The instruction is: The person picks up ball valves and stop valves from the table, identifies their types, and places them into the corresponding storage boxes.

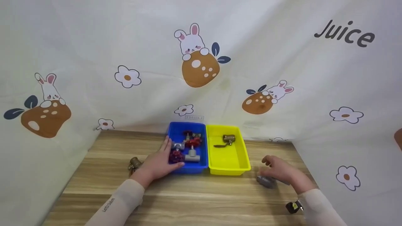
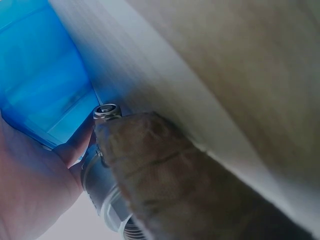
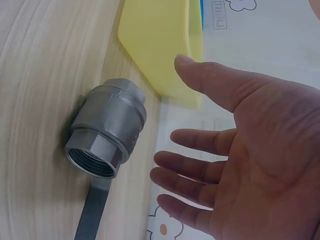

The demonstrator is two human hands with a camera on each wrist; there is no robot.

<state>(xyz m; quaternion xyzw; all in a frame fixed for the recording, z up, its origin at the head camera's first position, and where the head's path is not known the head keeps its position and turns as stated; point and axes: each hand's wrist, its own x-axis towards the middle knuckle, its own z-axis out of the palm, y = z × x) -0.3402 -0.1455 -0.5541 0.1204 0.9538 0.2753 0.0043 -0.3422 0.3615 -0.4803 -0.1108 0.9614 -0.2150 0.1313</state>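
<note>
Wood-grain tabletop (image 1: 194, 204) below us, and nearest, a small black object (image 1: 292, 207) by the right sleeve (image 1: 318, 204). Just past it, look, the right hand (image 1: 279, 171), fingers and thumb spread wide, right beside the grey valve (image 3: 107, 120) lying on the wood! Across the table, the left hand (image 1: 158, 164), thumb wide of the fingers, rests against the blue bin (image 1: 190, 170), red-wheeled valves (image 1: 193, 143) inside. One brass valve (image 1: 229, 138) sits in the yellow bin (image 1: 223, 157); rabbit-print cloth (image 1: 150, 37) behind.
</note>
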